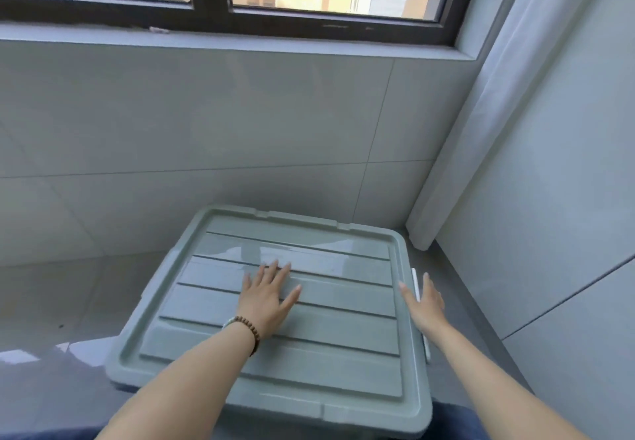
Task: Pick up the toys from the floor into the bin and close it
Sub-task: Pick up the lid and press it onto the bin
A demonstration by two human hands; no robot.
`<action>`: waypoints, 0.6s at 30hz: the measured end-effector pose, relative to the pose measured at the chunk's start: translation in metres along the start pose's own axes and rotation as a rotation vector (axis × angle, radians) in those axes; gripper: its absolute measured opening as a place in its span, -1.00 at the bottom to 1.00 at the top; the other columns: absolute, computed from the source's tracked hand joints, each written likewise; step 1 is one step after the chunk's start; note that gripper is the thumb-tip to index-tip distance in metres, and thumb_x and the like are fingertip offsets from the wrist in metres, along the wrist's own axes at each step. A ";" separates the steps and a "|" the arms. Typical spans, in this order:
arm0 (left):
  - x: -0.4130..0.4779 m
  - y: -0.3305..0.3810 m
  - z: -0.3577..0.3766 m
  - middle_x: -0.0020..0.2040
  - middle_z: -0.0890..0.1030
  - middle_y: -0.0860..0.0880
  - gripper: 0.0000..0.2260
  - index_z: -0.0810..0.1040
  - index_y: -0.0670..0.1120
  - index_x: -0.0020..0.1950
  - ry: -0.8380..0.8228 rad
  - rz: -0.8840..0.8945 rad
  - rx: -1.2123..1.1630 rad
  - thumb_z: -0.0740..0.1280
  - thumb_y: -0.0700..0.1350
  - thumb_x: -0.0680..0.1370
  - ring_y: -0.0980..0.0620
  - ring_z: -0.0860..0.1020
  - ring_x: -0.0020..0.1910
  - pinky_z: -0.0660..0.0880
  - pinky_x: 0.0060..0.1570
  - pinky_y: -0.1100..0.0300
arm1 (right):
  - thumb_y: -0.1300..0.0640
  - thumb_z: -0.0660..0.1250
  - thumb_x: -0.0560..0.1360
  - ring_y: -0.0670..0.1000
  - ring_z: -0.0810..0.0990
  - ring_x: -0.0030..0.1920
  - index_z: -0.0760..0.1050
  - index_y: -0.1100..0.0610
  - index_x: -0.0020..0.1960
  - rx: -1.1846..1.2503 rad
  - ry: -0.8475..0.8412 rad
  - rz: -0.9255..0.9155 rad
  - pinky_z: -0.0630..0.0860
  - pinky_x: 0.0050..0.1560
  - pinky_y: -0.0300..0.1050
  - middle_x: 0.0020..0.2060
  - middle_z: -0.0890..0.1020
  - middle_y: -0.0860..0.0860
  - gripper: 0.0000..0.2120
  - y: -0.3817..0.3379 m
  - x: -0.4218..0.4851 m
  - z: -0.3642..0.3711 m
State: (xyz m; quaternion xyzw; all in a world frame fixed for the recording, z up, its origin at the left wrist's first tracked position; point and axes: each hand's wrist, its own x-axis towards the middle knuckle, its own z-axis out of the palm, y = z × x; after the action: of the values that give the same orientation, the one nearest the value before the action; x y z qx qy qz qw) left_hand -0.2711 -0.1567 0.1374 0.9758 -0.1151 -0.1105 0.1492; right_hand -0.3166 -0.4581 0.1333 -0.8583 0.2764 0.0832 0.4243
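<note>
A grey-green ribbed lid (330, 364) lies flat on top of the bin and covers it fully, so the bin's inside and any toys are hidden. My left hand (266, 297), with a bead bracelet on the wrist, lies flat on the middle of the lid with straight fingers. At the lid's right edge my right hand (424, 304) is held out with straight fingers, right beside a white side latch (416, 283). No toys show on the floor.
The bin stands in a corner on a glossy grey tiled floor (68, 302). A tiled wall under a black-framed window (213, 3) is behind it; a pale curtain (481, 130) and another wall close in on the right.
</note>
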 end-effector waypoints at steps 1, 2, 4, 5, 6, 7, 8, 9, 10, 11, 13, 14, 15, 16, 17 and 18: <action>0.000 -0.025 -0.010 0.56 -0.05 0.02 -0.38 -0.06 0.10 0.55 0.020 -0.069 0.022 -0.13 0.32 0.54 -0.01 -0.11 0.54 -0.17 0.49 -0.03 | -0.25 0.10 0.54 0.06 -0.14 0.53 -0.16 0.01 0.54 -0.084 0.046 -0.025 -0.11 0.51 0.08 0.54 -0.09 -0.01 -0.26 -0.013 0.001 0.003; -0.001 -0.051 -0.020 0.56 -0.05 0.00 -0.41 -0.06 0.08 0.55 0.048 -0.141 0.033 -0.10 0.28 0.57 -0.02 -0.10 0.54 -0.15 0.48 -0.04 | -0.24 0.08 0.54 0.04 -0.16 0.53 -0.14 0.02 0.54 -0.167 0.069 -0.073 -0.13 0.51 0.06 0.54 -0.11 -0.01 -0.28 -0.028 0.002 0.009; -0.007 -0.102 -0.037 0.56 -0.03 -0.03 -0.40 -0.04 0.03 0.55 0.101 -0.307 0.000 -0.07 0.27 0.58 -0.05 -0.08 0.54 -0.11 0.48 -0.07 | -0.22 0.06 0.56 0.02 -0.14 0.53 -0.08 0.02 0.54 -0.286 0.044 -0.205 -0.13 0.52 0.02 0.54 -0.10 -0.01 -0.34 -0.060 0.005 0.030; -0.012 -0.126 -0.044 0.56 -0.03 -0.04 -0.38 -0.03 0.00 0.55 0.124 -0.394 -0.041 -0.06 0.28 0.57 -0.06 -0.06 0.54 -0.08 0.49 -0.08 | -0.20 0.06 0.57 0.01 -0.13 0.53 -0.05 0.01 0.54 -0.312 0.012 -0.261 -0.12 0.52 0.01 0.54 -0.08 -0.02 -0.36 -0.077 0.005 0.045; -0.020 -0.150 -0.048 0.56 -0.04 -0.05 -0.35 -0.03 -0.02 0.55 0.131 -0.471 -0.092 -0.04 0.29 0.56 -0.08 -0.05 0.53 -0.07 0.48 -0.08 | -0.19 0.06 0.57 0.01 -0.12 0.53 -0.02 0.00 0.53 -0.332 -0.026 -0.311 -0.12 0.51 -0.01 0.54 -0.06 -0.03 -0.38 -0.094 0.005 0.062; -0.028 -0.172 -0.048 0.56 -0.04 -0.07 -0.31 -0.04 -0.03 0.55 0.126 -0.524 -0.139 -0.02 0.32 0.54 -0.10 -0.03 0.53 -0.04 0.48 -0.07 | -0.19 0.07 0.57 0.02 -0.12 0.54 0.01 0.00 0.53 -0.356 -0.067 -0.351 -0.11 0.51 -0.01 0.54 -0.05 -0.02 -0.40 -0.111 0.003 0.081; -0.037 -0.191 -0.046 0.56 -0.03 -0.08 -0.28 -0.04 -0.04 0.55 0.102 -0.554 -0.191 -0.01 0.34 0.52 -0.11 0.00 0.53 -0.01 0.47 -0.06 | -0.18 0.07 0.58 0.02 -0.11 0.54 0.04 -0.01 0.53 -0.384 -0.114 -0.384 -0.11 0.51 -0.02 0.54 -0.04 -0.02 -0.41 -0.128 0.000 0.101; -0.045 -0.207 -0.043 0.56 0.00 -0.09 -0.24 -0.04 -0.05 0.55 0.066 -0.556 -0.269 -0.01 0.37 0.50 -0.11 0.04 0.52 0.03 0.47 -0.05 | -0.18 0.07 0.58 0.03 -0.11 0.54 0.06 -0.02 0.52 -0.417 -0.168 -0.413 -0.11 0.51 -0.02 0.54 -0.04 -0.01 -0.43 -0.145 -0.004 0.122; -0.052 -0.217 -0.041 0.55 0.05 -0.09 -0.21 -0.02 -0.06 0.55 0.027 -0.566 -0.407 -0.02 0.40 0.47 -0.10 0.07 0.52 0.06 0.47 -0.05 | -0.19 0.06 0.58 0.04 -0.11 0.53 0.07 -0.03 0.52 -0.455 -0.229 -0.444 -0.11 0.50 -0.02 0.54 -0.03 -0.01 -0.44 -0.161 -0.008 0.143; -0.058 -0.222 -0.038 0.55 0.08 -0.08 -0.20 0.01 -0.08 0.55 -0.010 -0.563 -0.564 -0.05 0.40 0.46 -0.08 0.10 0.51 0.07 0.47 -0.02 | -0.19 0.04 0.58 0.04 -0.11 0.53 0.07 -0.05 0.52 -0.494 -0.289 -0.472 -0.12 0.50 -0.02 0.54 -0.03 -0.02 -0.45 -0.175 -0.013 0.165; -0.062 -0.223 -0.034 0.53 0.15 -0.05 -0.26 0.09 -0.09 0.54 -0.040 -0.532 -0.758 -0.09 0.35 0.50 -0.05 0.17 0.49 0.10 0.45 0.05 | -0.20 0.01 0.59 0.04 -0.10 0.54 0.07 -0.07 0.52 -0.540 -0.375 -0.518 -0.12 0.49 0.00 0.54 -0.02 -0.02 -0.46 -0.202 -0.024 0.206; -0.061 -0.225 -0.033 0.52 0.18 -0.03 -0.30 0.12 -0.08 0.53 -0.053 -0.530 -0.803 -0.08 0.33 0.53 -0.04 0.21 0.47 0.13 0.42 0.08 | -0.20 -0.01 0.59 0.05 -0.09 0.54 0.08 -0.08 0.51 -0.544 -0.404 -0.534 -0.13 0.49 0.02 0.54 -0.01 -0.03 -0.47 -0.216 -0.030 0.229; -0.059 -0.221 -0.033 0.50 0.23 -0.02 -0.32 0.15 -0.07 0.52 -0.068 -0.506 -0.845 -0.07 0.33 0.54 -0.04 0.26 0.45 0.18 0.39 0.10 | -0.20 -0.03 0.60 0.05 -0.08 0.53 0.08 -0.08 0.51 -0.535 -0.419 -0.543 -0.13 0.49 0.04 0.54 0.01 -0.03 -0.48 -0.226 -0.034 0.243; -0.057 -0.219 -0.033 0.47 0.29 -0.01 -0.32 0.20 -0.05 0.50 -0.099 -0.509 -0.914 -0.05 0.36 0.53 -0.03 0.32 0.40 0.23 0.36 0.12 | -0.20 -0.05 0.60 0.05 -0.08 0.53 0.08 -0.09 0.51 -0.518 -0.434 -0.546 -0.15 0.49 0.06 0.54 0.02 -0.03 -0.49 -0.237 -0.038 0.258; -0.058 -0.219 -0.035 0.42 0.36 0.00 -0.31 0.26 -0.02 0.47 -0.132 -0.500 -0.982 -0.02 0.40 0.50 -0.01 0.40 0.35 0.28 0.33 0.12 | -0.21 -0.06 0.60 0.05 -0.09 0.53 0.07 -0.09 0.51 -0.498 -0.449 -0.542 -0.18 0.48 0.09 0.54 0.02 -0.03 -0.49 -0.249 -0.042 0.273; -0.059 -0.217 -0.035 0.38 0.43 0.00 -0.32 0.33 0.03 0.43 -0.165 -0.492 -1.069 -0.01 0.43 0.47 0.01 0.46 0.28 0.33 0.33 0.09 | -0.22 -0.06 0.59 0.05 -0.11 0.54 0.06 -0.10 0.51 -0.480 -0.457 -0.531 -0.21 0.48 0.11 0.54 0.02 -0.03 -0.48 -0.258 -0.044 0.285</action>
State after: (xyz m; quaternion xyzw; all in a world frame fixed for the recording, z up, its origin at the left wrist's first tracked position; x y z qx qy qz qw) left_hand -0.2765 0.0699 0.1122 0.7517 0.1749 -0.2601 0.5803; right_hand -0.1865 -0.0939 0.1477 -0.9337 -0.0829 0.2212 0.2692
